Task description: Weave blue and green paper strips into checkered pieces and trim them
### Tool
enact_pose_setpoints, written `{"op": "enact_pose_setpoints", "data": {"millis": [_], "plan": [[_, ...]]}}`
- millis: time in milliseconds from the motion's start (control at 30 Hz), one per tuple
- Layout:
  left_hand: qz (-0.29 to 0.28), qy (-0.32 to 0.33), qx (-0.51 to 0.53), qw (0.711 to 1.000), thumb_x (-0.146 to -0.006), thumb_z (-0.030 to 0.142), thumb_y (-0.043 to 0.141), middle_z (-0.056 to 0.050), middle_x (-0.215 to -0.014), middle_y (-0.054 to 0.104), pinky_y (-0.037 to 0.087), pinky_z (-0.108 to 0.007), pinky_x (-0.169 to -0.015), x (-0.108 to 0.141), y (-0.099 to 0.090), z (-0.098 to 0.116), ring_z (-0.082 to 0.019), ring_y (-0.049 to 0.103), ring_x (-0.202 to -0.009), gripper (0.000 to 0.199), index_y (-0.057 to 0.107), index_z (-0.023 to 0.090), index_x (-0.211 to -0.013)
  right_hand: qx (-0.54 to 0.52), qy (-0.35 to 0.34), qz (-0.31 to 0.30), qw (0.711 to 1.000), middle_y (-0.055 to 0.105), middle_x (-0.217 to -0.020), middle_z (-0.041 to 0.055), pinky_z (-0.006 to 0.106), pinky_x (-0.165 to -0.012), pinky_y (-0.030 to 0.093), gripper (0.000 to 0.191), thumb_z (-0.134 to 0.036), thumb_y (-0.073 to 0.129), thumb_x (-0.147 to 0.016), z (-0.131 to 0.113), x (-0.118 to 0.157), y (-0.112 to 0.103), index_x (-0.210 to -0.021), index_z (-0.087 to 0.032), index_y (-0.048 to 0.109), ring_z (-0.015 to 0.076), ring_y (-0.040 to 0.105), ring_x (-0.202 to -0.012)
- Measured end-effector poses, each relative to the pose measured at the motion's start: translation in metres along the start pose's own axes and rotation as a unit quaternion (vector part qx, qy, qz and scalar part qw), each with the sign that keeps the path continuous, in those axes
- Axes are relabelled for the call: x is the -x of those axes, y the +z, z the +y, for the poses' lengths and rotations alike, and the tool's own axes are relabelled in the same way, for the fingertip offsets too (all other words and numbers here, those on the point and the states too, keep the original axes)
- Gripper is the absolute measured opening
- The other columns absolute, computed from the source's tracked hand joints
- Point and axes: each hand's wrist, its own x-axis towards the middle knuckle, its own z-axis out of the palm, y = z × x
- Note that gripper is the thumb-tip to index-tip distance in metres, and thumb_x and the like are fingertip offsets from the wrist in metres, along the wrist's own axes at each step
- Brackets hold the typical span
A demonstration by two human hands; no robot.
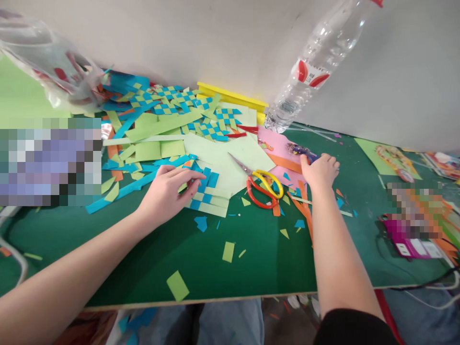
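Observation:
My left hand (172, 191) rests on a small woven piece of blue and pale green paper strips (208, 196). Its fingers are loosely bent and partly apart, hiding the piece's left side. Over on the right, my right hand (319, 171) has its thumb apart from its fingers, beside a small dark shiny packet (302, 151) on a pink paper sheet (271, 139). Whether the thumb touches the packet I cannot tell. Between my hands lie scissors (257, 184) with red and yellow handles, partly on a pale green sheet (212, 151).
Several blue-green woven pieces (172, 98) and loose strips pile up at the back left. A clear plastic bottle (305, 76) stands by the wall, near a yellow strip (233, 96). A plastic-wrapped cup (53, 62) is at far left. Paper scraps (228, 251) dot the green tabletop (251, 273).

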Motion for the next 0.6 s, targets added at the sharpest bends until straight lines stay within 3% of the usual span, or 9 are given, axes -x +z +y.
{"op": "enact_pose_setpoints", "data": {"millis": [100, 167, 233, 300, 400, 600], "plan": [[0.002, 0.0, -0.008, 1.0, -0.094, 0.03, 0.045, 0.001, -0.081, 0.071, 0.04, -0.039, -0.092, 0.0, 0.0, -0.002, -0.014, 0.062, -0.066, 0.02, 0.063, 0.023, -0.099, -0.046, -0.099, 0.058, 0.992, 0.059, -0.114, 0.0232, 0.051, -0.093, 0.042, 0.045, -0.042, 0.056, -0.078, -0.021, 0.016, -0.03, -0.109, -0.01, 0.055, 0.0345, 0.053, -0.111], [0.005, -0.005, -0.023, 1.0, -0.094, 0.03, 0.044, 0.0, -0.082, 0.071, 0.04, -0.038, -0.091, 0.0, 0.0, -0.004, -0.015, 0.063, -0.069, 0.021, 0.063, 0.023, -0.099, -0.102, -0.159, 0.017, 0.982, 0.065, -0.096, 0.0125, 0.043, -0.084, 0.047, 0.03, -0.038, 0.054, -0.08, -0.036, 0.037, -0.048, -0.101, -0.017, 0.056, 0.0264, 0.06, -0.093], [0.006, -0.008, -0.041, 0.999, -0.093, 0.029, 0.044, 0.0, -0.084, 0.071, 0.04, -0.039, -0.09, 0.0, -0.001, -0.007, -0.016, 0.064, -0.074, 0.021, 0.064, 0.024, -0.097, -0.136, -0.208, -0.07, 0.966, 0.066, -0.086, 0.0073, 0.038, -0.076, 0.05, 0.022, -0.039, 0.052, -0.084, -0.049, 0.064, -0.059, -0.095, -0.02, 0.057, 0.0224, 0.062, -0.082], [0.002, -0.004, -0.055, 0.998, -0.093, 0.029, 0.045, -0.001, -0.086, 0.072, 0.04, -0.039, -0.089, 0.0, -0.002, -0.009, -0.017, 0.065, -0.079, 0.02, 0.064, 0.024, -0.096, -0.115, -0.259, -0.137, 0.949, 0.066, -0.09, 0.0091, 0.04, -0.077, 0.051, 0.021, -0.039, 0.052, -0.086, -0.057, 0.091, -0.059, -0.093, -0.02, 0.059, 0.0241, 0.063, -0.085], [-0.009, 0.007, -0.069, 0.998, -0.094, 0.03, 0.045, -0.002, -0.091, 0.072, 0.039, -0.04, -0.088, 0.0, -0.002, -0.012, -0.019, 0.066, -0.086, 0.019, 0.064, 0.024, -0.093, -0.057, -0.307, -0.152, 0.938, 0.064, -0.098, 0.0152, 0.048, -0.082, 0.051, 0.028, -0.038, 0.052, -0.086, -0.06, 0.117, -0.047, -0.101, -0.016, 0.06, 0.0314, 0.062, -0.096], [-0.035, 0.021, -0.085, 0.996, -0.095, 0.031, 0.045, -0.002, -0.096, 0.072, 0.038, -0.04, -0.088, 0.001, 0.0, -0.014, -0.021, 0.065, -0.09, 0.021, 0.065, 0.024, -0.093, -0.063, -0.35, -0.14, 0.924, 0.061, -0.1, 0.0154, 0.052, -0.084, 0.051, 0.035, -0.043, 0.051, -0.089, -0.053, 0.123, -0.028, -0.111, -0.016, 0.058, 0.0325, 0.062, -0.098]]}}
